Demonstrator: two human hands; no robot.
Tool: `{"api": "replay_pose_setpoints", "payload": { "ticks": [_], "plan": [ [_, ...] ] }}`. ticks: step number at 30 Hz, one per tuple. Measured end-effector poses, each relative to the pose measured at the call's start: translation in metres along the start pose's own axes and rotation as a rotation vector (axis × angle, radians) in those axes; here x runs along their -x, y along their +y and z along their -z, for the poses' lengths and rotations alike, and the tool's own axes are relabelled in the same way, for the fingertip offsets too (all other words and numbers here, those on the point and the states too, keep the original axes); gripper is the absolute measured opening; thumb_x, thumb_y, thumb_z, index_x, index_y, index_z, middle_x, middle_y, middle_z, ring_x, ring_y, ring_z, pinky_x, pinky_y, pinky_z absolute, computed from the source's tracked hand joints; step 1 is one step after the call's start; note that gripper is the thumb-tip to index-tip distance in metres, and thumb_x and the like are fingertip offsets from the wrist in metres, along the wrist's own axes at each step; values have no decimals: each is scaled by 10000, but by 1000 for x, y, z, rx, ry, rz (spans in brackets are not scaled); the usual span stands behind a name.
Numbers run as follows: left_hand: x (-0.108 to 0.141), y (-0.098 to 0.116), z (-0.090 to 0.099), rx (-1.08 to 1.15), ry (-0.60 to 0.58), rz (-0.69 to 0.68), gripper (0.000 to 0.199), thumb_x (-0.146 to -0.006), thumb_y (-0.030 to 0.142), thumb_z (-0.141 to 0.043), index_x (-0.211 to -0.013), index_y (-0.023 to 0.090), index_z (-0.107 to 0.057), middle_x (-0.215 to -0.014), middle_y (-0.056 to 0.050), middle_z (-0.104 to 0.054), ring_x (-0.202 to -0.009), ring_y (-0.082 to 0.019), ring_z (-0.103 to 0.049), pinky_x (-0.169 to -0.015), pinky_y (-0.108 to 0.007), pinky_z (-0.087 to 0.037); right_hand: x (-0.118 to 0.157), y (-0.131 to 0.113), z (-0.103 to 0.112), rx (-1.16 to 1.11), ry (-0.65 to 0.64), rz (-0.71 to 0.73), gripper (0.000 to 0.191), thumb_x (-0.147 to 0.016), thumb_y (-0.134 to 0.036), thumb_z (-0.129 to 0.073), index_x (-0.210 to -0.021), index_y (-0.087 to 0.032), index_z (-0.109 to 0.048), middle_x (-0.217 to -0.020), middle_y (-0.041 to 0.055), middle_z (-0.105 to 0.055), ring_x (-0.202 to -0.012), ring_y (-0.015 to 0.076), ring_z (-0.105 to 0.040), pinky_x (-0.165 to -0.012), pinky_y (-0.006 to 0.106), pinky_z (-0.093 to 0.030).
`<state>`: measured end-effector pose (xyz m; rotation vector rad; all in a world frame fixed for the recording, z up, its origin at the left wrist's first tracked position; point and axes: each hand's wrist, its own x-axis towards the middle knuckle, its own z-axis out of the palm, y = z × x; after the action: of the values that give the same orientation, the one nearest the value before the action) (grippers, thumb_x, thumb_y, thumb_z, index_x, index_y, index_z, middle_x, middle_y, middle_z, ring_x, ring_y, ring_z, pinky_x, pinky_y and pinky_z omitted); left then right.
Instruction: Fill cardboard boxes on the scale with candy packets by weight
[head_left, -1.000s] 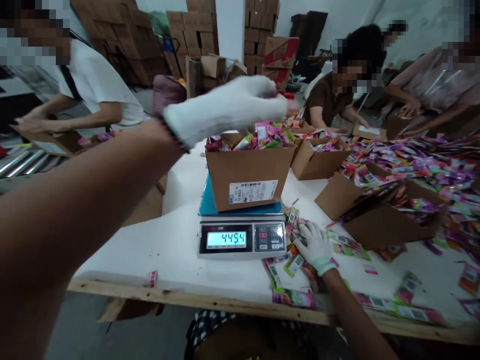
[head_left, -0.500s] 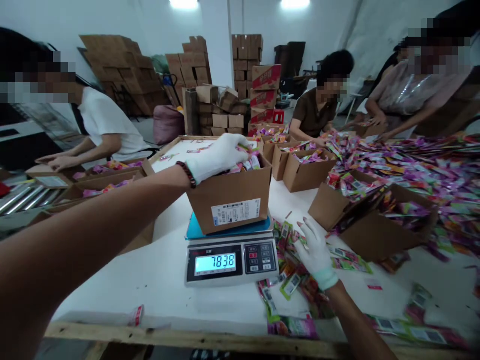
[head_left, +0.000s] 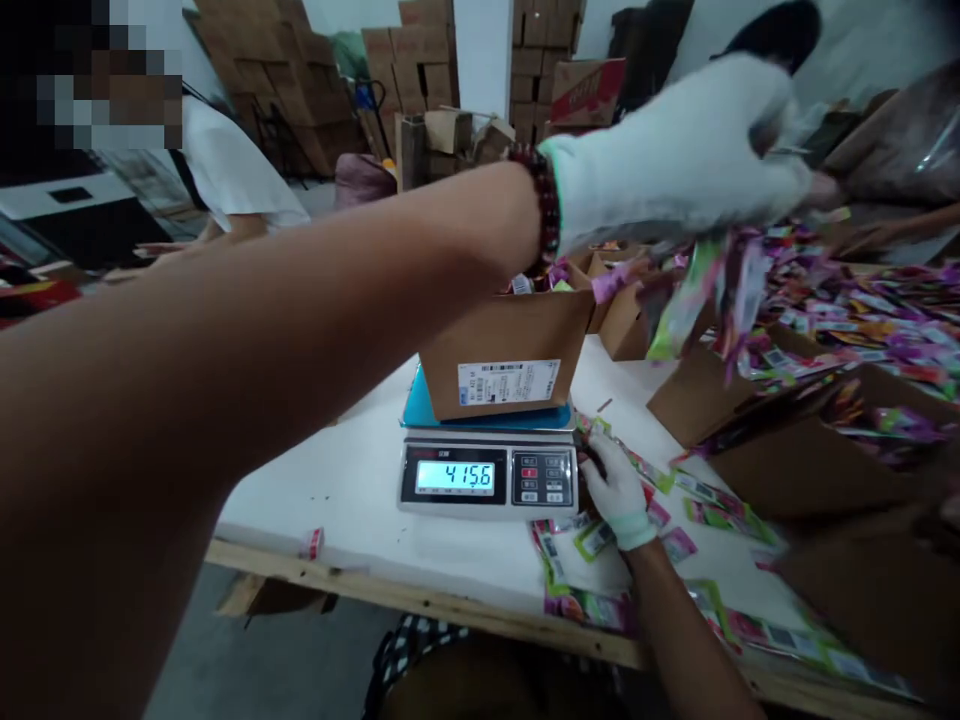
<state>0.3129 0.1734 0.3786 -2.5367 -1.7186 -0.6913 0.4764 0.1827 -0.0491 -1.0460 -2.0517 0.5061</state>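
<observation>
The left hand (head_left: 675, 150), gloved, is raised at the upper right of the frame, clenched on a bunch of packets (head_left: 712, 290) that dangle blurred below it, right of the box (head_left: 510, 340). The box sits on the scale (head_left: 487, 475) at centre, whose display reads 4156. The right hand (head_left: 615, 485) rests flat and unclenched on loose packets just right of the scale. A firm grip matters here — slack fingers could shed packets — and adjusting a few at a time while watching the display seems wise.

**Hidden, blurred, cut off**

Smeared by motion: sachets (head_left: 705, 290) under left hand (head_left: 675, 150), count unreadable. Box (head_left: 506, 345) top masked by forearm. Label (head_left: 508, 381) print too small. Right hand (head_left: 616, 487) fingertips tucked beside scale (head_left: 487, 475). Tabletop (head_left: 360, 480) cropped right.
</observation>
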Motion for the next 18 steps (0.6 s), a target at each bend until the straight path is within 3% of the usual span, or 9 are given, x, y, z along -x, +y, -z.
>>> {"api": "replay_pose_setpoints", "payload": {
  "ticks": [3, 6, 8, 12, 15, 18],
  "plan": [
    [19, -16, -3, -141, 23, -16, 404, -989, 462, -496, -1056, 103, -669, -947, -9, -618, -913, -112, -577, -676, -286, -289, -3, 13, 2, 15, -58, -31, 374, -939, -385, -491, -1119, -179, -745, -1177, 162, -751, -1152, 318, -684, -1063, 535, -537],
    [44, -47, 11, -183, 18, 66, 506, -947, 606, -511, -759, 141, -582, -682, 4, -431, -603, -65, -380, -598, -297, -230, -7, 15, 2, 24, -91, -16, 335, -919, -370, -503, -1042, -189, -757, -1129, 155, -761, -1123, 320, -687, -1054, 541, -531],
    [56, -71, 19, -220, 1, 194, 548, -911, 639, -504, -678, 145, -536, -601, 10, -368, -520, -52, -283, -571, -293, -206, -8, 13, 1, 22, -96, -8, 345, -922, -358, -502, -1067, -171, -753, -1171, 168, -750, -1158, 326, -672, -1087, 557, -503],
    [62, -112, 11, -333, -141, 450, 401, -835, 517, -586, -751, 139, -692, -616, -7, -560, -527, -83, -393, -577, -289, -281, -8, 8, 0, 9, -99, -26, 370, -920, -351, -501, -1103, -146, -748, -1210, 188, -737, -1194, 335, -656, -1109, 568, -488],
    [61, -125, -9, -348, -289, 426, 275, -786, 405, -649, -814, 149, -748, -745, -49, -688, -590, -121, -453, -618, -307, -335, -8, 8, 1, -5, -96, -21, 339, -903, -328, -513, -1085, -179, -757, -1186, 160, -750, -1162, 317, -675, -1089, 551, -512],
    [60, -127, -19, -380, -270, 384, 253, -791, 323, -626, -881, 128, -758, -868, -112, -725, -662, -163, -488, -669, -332, -365, -8, 10, -1, -17, -92, 3, 312, -898, -308, -517, -1060, -211, -765, -1140, 133, -765, -1111, 300, -701, -1043, 520, -555]
  ]
}}
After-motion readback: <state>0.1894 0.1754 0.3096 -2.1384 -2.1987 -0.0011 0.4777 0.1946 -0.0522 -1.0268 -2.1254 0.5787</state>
